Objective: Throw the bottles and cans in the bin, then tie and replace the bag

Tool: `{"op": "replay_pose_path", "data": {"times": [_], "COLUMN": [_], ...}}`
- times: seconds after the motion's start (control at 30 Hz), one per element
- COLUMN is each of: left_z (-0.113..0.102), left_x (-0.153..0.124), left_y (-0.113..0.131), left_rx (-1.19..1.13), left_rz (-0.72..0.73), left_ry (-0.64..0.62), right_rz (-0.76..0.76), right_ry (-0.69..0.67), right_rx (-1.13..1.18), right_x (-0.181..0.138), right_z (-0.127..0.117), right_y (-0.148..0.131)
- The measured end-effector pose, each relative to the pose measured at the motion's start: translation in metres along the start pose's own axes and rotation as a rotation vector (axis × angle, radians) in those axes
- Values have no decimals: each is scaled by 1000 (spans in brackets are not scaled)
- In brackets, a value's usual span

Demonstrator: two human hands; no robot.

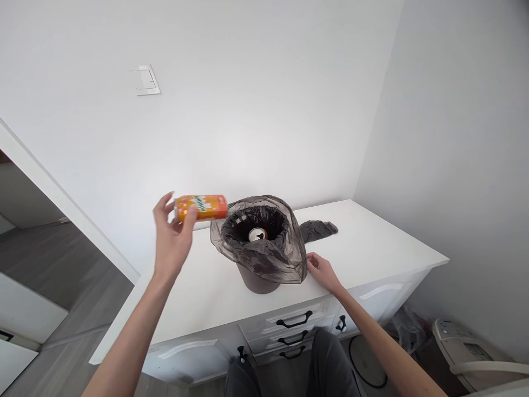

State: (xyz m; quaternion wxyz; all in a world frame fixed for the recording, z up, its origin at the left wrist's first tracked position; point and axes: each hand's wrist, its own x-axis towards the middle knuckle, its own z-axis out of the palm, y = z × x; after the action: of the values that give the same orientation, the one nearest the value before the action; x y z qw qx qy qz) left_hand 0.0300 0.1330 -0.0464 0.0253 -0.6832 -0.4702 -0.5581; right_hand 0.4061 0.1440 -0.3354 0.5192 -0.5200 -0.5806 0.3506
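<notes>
My left hand (173, 240) grips an orange soda can (202, 208) with green and white lettering, tilted on its side, left of the bin's mouth and a little above it. On the white countertop stands a dark bin (259, 282), lined with a thin black trash bag (264, 259) folded loosely over its rim. Inside the bin a drink can (258, 235) shows its opened top; whatever lies deeper is dark. At the bag's right edge is my right hand (324, 273), fingers curled and touching the plastic, the fingertips partly hidden.
A folded black bag (318, 230) lies on the countertop (380, 242) behind my right hand. White drawers with black handles (294, 318) are below. A light switch (147, 80) is on the wall. On the floor at right is a beige appliance (467, 347).
</notes>
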Motion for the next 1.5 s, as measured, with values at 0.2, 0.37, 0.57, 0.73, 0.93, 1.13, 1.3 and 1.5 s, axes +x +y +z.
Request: {"op": "replay_pose_path", "data": {"times": [0.2, 0.37, 0.57, 0.73, 0.93, 1.13, 1.3, 1.5], "left_z": [62, 91, 60, 37, 29, 27, 27, 23], "left_x": [4, -7, -27, -87, -173, -193, -191, -195], "left_y": [69, 37, -23, -94, -176, -189, -186, -185], "left_rx": [-71, 133, 116, 236, 562, 682, 713, 710], "left_rz": [91, 148, -40, -302, -322, -262, -254, -218], "left_ry": [-454, -532, -130, -182, -512, -615, -626, -595], "right_rz": [-2, -11, -11, -11, 1, -8, -7, -4], "right_ry": [3, -1, -3, 1, 0, 4, 0, -1], "right_rx": [18, 25, 27, 24, -11, 0, -12, -19], "right_x": [2, 3, 0, -2, -2, -2, -3, -8], "right_z": [-1, -1, -2, -1, 0, 1, 1, 4], "right_y": [1, -2, -11, -16, -17, -14, -19, -27]}}
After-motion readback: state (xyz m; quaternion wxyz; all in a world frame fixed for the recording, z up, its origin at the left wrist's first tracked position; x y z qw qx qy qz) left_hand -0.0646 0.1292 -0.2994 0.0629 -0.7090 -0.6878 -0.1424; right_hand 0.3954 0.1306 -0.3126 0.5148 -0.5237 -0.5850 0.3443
